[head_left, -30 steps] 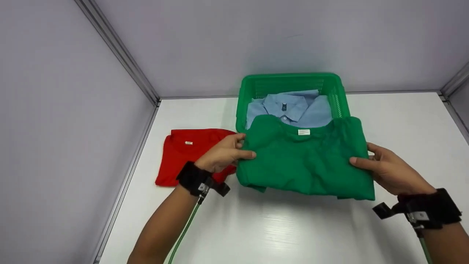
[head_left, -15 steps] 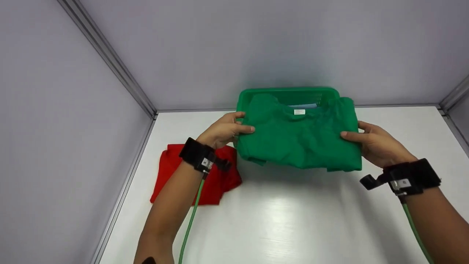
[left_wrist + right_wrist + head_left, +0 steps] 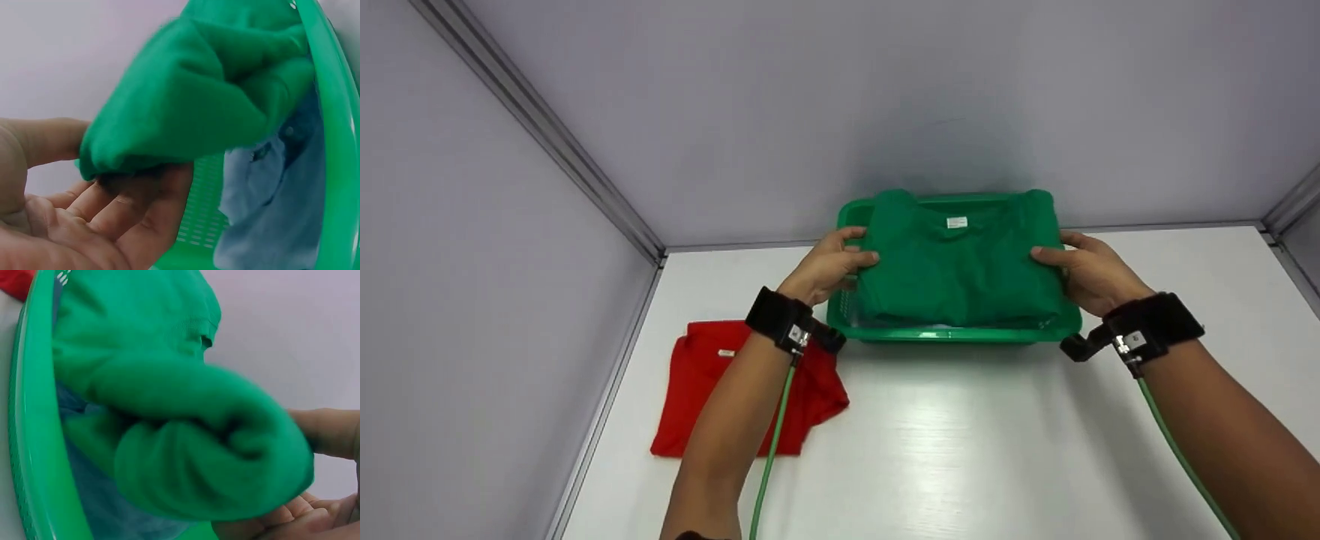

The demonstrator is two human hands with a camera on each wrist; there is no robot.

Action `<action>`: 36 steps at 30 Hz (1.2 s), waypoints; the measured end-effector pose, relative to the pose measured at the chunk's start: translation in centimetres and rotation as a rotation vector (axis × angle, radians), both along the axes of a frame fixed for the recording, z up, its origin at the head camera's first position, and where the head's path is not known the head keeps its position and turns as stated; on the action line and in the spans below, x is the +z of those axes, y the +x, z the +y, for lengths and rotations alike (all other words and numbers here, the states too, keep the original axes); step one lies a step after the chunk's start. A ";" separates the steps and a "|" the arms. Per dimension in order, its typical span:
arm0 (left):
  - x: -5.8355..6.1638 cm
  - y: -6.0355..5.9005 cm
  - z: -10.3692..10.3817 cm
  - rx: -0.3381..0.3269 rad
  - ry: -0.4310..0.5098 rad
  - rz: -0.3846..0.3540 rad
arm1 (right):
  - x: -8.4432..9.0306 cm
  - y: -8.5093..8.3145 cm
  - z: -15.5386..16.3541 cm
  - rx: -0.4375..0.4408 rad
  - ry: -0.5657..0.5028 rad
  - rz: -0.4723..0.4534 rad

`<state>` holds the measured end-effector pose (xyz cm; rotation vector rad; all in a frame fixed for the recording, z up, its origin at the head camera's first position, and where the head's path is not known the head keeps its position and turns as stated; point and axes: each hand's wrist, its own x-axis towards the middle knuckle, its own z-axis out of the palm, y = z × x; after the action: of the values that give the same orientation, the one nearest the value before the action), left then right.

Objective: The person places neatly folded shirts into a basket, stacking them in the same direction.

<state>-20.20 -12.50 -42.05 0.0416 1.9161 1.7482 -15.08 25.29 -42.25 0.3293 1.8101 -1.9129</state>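
Left arm (image 3: 720, 435): extended forward from the lower edge of the head view. Right arm (image 3: 1222, 412): extended forward and inward from the lower right. Left hand (image 3: 832, 264) and right hand (image 3: 1095, 271): level, well apart, each pinching, thumb (image 3: 53, 138) above, fingers (image 3: 143, 225) beneath.

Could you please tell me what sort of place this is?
Probably a work or recording booth, though the pictures cannot confirm it: grey panels with metal edging border a white table, and black wrist straps carry green cables.
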 end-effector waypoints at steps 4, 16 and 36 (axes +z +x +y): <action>-0.8 0.1 -0.2 0.018 -0.047 -0.005 | -0.1 0.3 -0.6 -0.001 0.022 -0.019; -0.5 1.4 0.6 -0.030 -0.330 0.132 | 0.9 1.7 -2.2 0.230 0.568 0.236; -0.3 4.3 1.4 -0.095 -0.216 -0.056 | 0.8 2.7 -3.6 0.314 0.648 0.210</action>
<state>-15.86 -11.13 -42.35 0.0048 2.0172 1.4589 -12.40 21.68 -41.46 0.0413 2.4277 -1.1487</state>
